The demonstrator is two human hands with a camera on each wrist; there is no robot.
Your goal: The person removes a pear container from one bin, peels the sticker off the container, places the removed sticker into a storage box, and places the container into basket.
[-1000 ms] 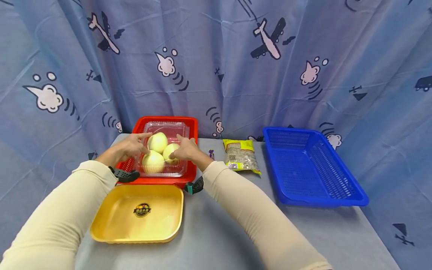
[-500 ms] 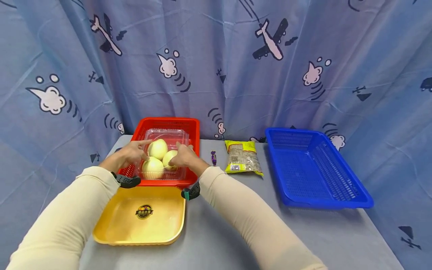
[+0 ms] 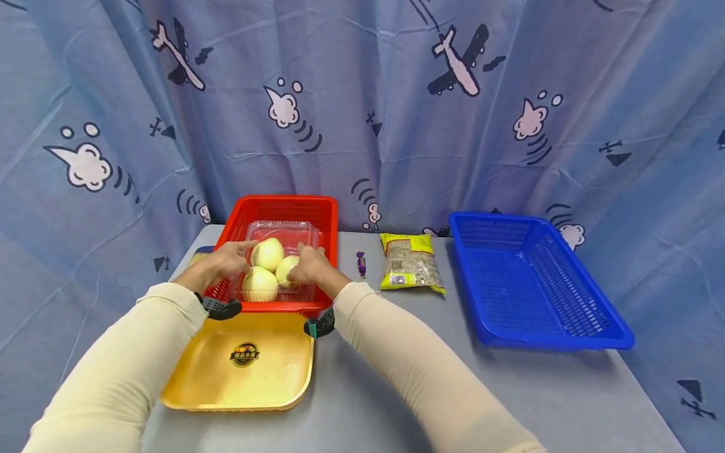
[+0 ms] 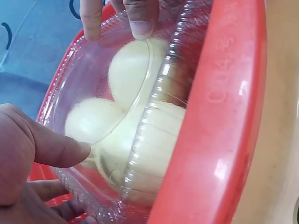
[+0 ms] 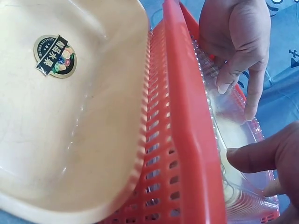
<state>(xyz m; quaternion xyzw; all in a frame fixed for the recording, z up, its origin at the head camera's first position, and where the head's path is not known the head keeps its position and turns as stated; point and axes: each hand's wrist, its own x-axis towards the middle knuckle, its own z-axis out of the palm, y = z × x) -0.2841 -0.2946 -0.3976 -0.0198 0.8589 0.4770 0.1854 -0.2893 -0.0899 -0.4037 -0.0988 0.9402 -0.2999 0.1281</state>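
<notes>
A clear plastic clamshell box holds three round, pale yellow fruits and sits inside the red basket. On its left side my left hand grips it, thumb on the lid and fingers down the side. My right hand holds the opposite side, thumb over the lid's edge and index finger stretched along the rim. In the left wrist view, the lid lies over the fruits and the basket's near rim hides part of the box. The box's underside is hidden.
A gold tray with a fruit label stands in front of the red basket. To the right lie a small purple-wrapped candy and a yellow-and-clear packet. A blue basket stands farther right, with a patterned curtain behind.
Both hands have brought the plastic box lower and slightly nearer within the red basket, keeping their hold. The head view has shifted slightly.
</notes>
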